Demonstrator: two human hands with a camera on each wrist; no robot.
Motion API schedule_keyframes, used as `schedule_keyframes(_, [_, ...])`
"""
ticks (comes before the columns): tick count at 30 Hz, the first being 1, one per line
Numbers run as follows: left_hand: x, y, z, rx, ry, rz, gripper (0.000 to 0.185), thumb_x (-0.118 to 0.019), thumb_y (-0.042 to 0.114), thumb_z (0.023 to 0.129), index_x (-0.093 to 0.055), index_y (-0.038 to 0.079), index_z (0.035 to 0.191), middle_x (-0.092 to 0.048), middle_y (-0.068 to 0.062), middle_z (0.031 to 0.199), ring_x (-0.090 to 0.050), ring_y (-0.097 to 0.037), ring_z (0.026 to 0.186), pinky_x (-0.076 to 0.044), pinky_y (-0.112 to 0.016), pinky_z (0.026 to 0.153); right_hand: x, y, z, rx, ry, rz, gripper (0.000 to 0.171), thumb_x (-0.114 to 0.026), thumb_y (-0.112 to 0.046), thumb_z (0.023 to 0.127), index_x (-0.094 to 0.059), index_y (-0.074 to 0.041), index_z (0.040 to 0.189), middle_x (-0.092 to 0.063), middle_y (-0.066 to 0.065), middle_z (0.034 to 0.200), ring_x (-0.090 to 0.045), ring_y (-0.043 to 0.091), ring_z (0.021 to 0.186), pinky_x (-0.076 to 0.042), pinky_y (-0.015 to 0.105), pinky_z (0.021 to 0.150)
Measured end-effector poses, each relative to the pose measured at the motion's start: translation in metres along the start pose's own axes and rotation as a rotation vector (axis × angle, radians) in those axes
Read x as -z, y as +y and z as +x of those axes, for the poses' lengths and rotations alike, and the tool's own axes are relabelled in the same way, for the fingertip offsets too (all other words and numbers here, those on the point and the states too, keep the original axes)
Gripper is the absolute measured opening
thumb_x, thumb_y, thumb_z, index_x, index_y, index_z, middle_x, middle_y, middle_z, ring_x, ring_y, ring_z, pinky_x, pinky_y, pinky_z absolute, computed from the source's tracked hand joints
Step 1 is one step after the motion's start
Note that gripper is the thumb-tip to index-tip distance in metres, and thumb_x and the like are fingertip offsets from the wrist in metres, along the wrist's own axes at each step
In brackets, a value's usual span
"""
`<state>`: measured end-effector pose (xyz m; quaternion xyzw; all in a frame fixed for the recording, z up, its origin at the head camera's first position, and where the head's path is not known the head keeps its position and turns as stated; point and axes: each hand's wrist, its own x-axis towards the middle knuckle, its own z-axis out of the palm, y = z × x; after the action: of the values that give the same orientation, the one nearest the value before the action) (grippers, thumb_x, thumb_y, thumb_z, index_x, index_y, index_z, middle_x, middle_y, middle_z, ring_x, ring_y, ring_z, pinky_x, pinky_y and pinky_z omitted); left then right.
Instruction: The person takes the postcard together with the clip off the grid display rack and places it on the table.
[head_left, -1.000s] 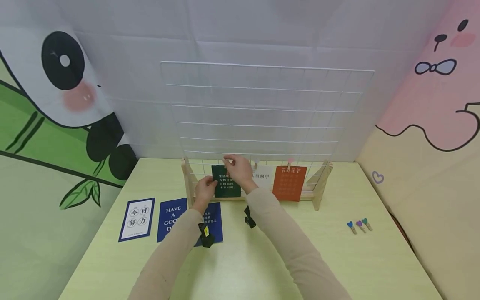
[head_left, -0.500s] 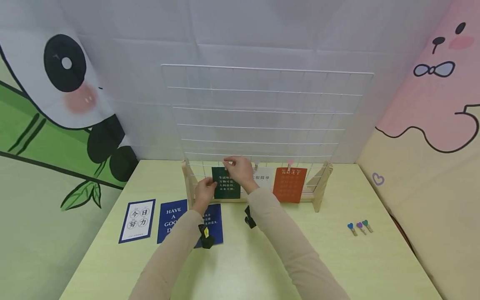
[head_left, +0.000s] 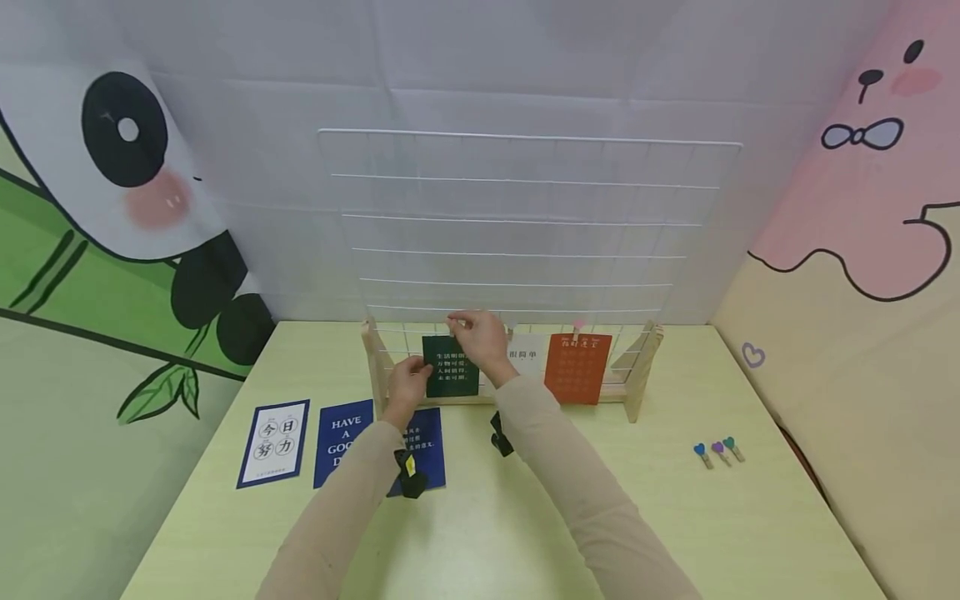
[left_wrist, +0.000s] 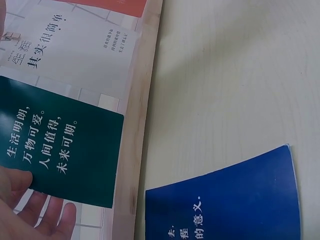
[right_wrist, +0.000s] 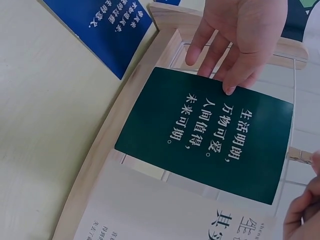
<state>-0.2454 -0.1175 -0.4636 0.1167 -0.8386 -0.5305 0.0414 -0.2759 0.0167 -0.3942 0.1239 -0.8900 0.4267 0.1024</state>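
A dark green card (head_left: 451,372) with white writing stands against the white wire grid (head_left: 517,222), low in its wooden stand (head_left: 643,375). My left hand (head_left: 407,385) grips the card's left edge, thumb in front and fingers behind. At its top edge my right hand (head_left: 482,340) pinches a small wooden clothespin (right_wrist: 300,155), best seen in the right wrist view. A white card (left_wrist: 75,47) hangs right beside the green one, partly behind my right hand in the head view. Farther right, an orange card (head_left: 577,371) hangs from a pink-topped clothespin (head_left: 577,329).
On the table's left lie a blue-framed white card (head_left: 273,443), a blue card with English words (head_left: 343,437) and another blue card (head_left: 429,454), partly under my left forearm. Three heart-topped clothespins (head_left: 718,451) lie at the right. A white cloth (head_left: 510,50) hangs behind the grid.
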Motion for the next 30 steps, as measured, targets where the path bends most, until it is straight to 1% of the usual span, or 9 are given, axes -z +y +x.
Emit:
schedule_keyframes(3, [0.001, -0.002, -0.001, -0.003, -0.008, -0.010, 0.026, -0.050, 0.010, 0.090, -0.055, -0.003, 0.112, -0.053, -0.019, 0.108, -0.049, -0.032, 0.100, -0.043, -0.043, 0.081, 0.000, 0.003, 0.000, 0.018, 0.008, 0.013, 0.022, -0.057, -0.025, 0.086, -0.067, -0.013, 0.102, -0.052, -0.003, 0.054, -0.034, 0.010, 0.038, -0.026, 0.021, 0.036])
schedule_keyframes(8, [0.003, -0.004, -0.003, -0.021, -0.026, -0.024, 0.025, -0.050, 0.012, 0.090, -0.056, -0.002, 0.110, -0.054, -0.017, 0.106, -0.049, -0.029, 0.099, -0.043, -0.042, 0.081, 0.003, 0.006, -0.002, 0.060, 0.000, 0.059, 0.023, -0.057, -0.023, 0.087, -0.066, -0.011, 0.105, -0.046, 0.000, 0.050, -0.033, 0.012, 0.039, -0.028, 0.022, 0.038])
schedule_keyframes(14, [0.003, -0.011, -0.005, -0.081, -0.041, -0.033, 0.022, -0.051, 0.012, 0.090, -0.058, -0.001, 0.106, -0.057, -0.015, 0.101, -0.050, -0.026, 0.096, -0.043, -0.040, 0.079, 0.008, 0.013, -0.006, 0.138, -0.001, 0.149, 0.023, -0.058, -0.020, 0.087, -0.065, -0.008, 0.104, -0.042, 0.000, 0.047, -0.035, 0.013, 0.039, -0.029, 0.023, 0.037])
schedule_keyframes(16, [0.003, -0.013, -0.007, -0.096, -0.043, -0.040, 0.021, -0.051, 0.011, 0.090, -0.058, -0.002, 0.105, -0.058, -0.015, 0.100, -0.051, -0.026, 0.095, -0.044, -0.040, 0.079, 0.009, 0.016, -0.008, 0.155, -0.002, 0.163, 0.022, -0.057, -0.020, 0.087, -0.065, -0.008, 0.104, -0.042, -0.001, 0.047, -0.036, 0.014, 0.039, -0.030, 0.023, 0.037])
schedule_keyframes(21, [0.004, -0.016, -0.011, -0.112, -0.043, -0.059, 0.018, -0.051, 0.010, 0.090, -0.060, -0.002, 0.101, -0.058, -0.014, 0.095, -0.052, -0.025, 0.089, -0.046, -0.036, 0.072, 0.013, 0.022, -0.013, 0.162, -0.034, 0.204, 0.024, -0.056, -0.019, 0.088, -0.064, -0.008, 0.107, -0.042, 0.000, 0.045, -0.039, 0.015, 0.038, -0.031, 0.025, 0.036])
schedule_keyframes(24, [0.004, -0.016, -0.013, -0.120, -0.044, -0.065, 0.017, -0.051, 0.010, 0.089, -0.060, -0.002, 0.098, -0.058, -0.013, 0.093, -0.053, -0.024, 0.087, -0.047, -0.034, 0.069, 0.016, 0.025, -0.015, 0.165, -0.053, 0.240, 0.025, -0.055, -0.017, 0.088, -0.063, -0.005, 0.108, -0.042, 0.002, 0.044, -0.039, 0.016, 0.037, -0.031, 0.026, 0.035])
schedule_keyframes(30, [0.005, -0.016, -0.019, -0.134, -0.061, -0.094, 0.017, -0.051, 0.009, 0.090, -0.060, -0.003, 0.097, -0.059, -0.014, 0.092, -0.053, -0.025, 0.087, -0.046, -0.035, 0.072, 0.021, 0.033, -0.020, 0.169, -0.078, 0.263, 0.025, -0.056, -0.016, 0.088, -0.062, -0.002, 0.108, -0.042, 0.003, 0.045, -0.040, 0.016, 0.038, -0.034, 0.026, 0.037])
